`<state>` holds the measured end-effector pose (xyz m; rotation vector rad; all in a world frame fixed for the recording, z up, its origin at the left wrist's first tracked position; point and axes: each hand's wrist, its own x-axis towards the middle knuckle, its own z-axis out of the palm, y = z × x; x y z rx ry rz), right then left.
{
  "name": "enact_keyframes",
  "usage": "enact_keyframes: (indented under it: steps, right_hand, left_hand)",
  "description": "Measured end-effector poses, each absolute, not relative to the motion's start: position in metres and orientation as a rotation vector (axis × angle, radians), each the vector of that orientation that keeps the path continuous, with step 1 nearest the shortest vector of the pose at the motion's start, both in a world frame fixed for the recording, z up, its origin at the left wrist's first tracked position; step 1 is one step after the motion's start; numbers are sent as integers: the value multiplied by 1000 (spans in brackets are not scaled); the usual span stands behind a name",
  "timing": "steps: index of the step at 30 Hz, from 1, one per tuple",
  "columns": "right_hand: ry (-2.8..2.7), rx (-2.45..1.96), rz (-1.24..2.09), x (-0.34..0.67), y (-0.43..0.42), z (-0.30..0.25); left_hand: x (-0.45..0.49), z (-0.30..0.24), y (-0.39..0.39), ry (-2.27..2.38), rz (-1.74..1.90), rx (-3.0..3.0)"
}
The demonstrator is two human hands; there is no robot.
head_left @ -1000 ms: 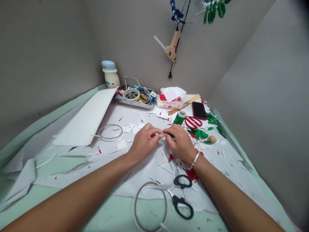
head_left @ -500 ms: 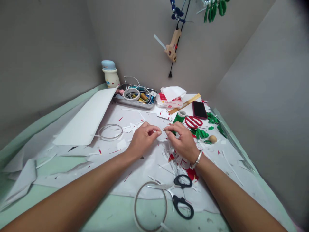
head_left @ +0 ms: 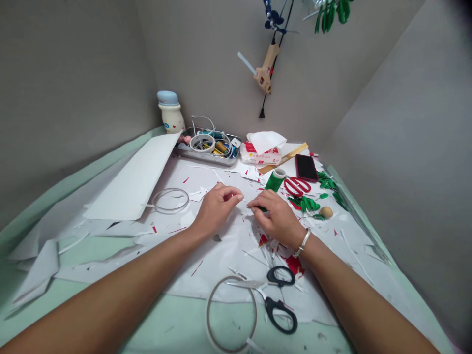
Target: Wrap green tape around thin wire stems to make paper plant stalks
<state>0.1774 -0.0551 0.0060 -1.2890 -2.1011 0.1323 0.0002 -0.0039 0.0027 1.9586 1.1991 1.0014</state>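
Observation:
My left hand (head_left: 217, 206) hovers over the middle of the paper-covered table, thumb and fingertips pinched together. Whatever is in that pinch is too small to make out. A short gap to the right, my right hand (head_left: 275, 214) is closed too, its fingertips pressed on something tiny and dark that I cannot name. A green thread spool (head_left: 275, 181) stands just behind the right hand. Under and below that hand lie thin pale wire-like strands (head_left: 263, 248) and red and white paper scraps (head_left: 294, 265). Black-handled scissors (head_left: 270, 309) rest nearer me, their blades over a roll of tape (head_left: 209, 314).
Red-handled scissors (head_left: 297, 186), a phone (head_left: 306, 167), green leaves (head_left: 309, 204) and a round tan ball (head_left: 326, 212) lie at right. Behind are a tissue pack (head_left: 260, 156) and a metal tray (head_left: 206, 158). A white sheet (head_left: 129, 179) lies left; a glue gun (head_left: 266, 71) hangs above.
Both hands have drawn slightly apart, and the right one has dipped, uncovering more of the green spool. The whole view has shifted a little.

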Motion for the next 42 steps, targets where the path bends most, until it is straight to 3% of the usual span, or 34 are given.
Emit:
enact_keyframes:
  steps: [8,16,29,36,42]
  right_hand:
    - [-1821,-1304,164,175,-55,6]
    - [-2092,-1407,-1,176,-54,-1]
    - [-1812,-1309,187,176,-54,4]
    - [-2028,-1438,19,173,-54,-1]
    - [-2071,-1326,152,176,-56,5]
  left_hand:
    - [7,-2,-12,1119,950,2021]
    - [7,2,-14,1075,959,2075]
    - [8,-3,-12,1123,950,2034]
    - [9,0,-15,1084,947,2117]
    - [3,2,-2,1209,970,2003]
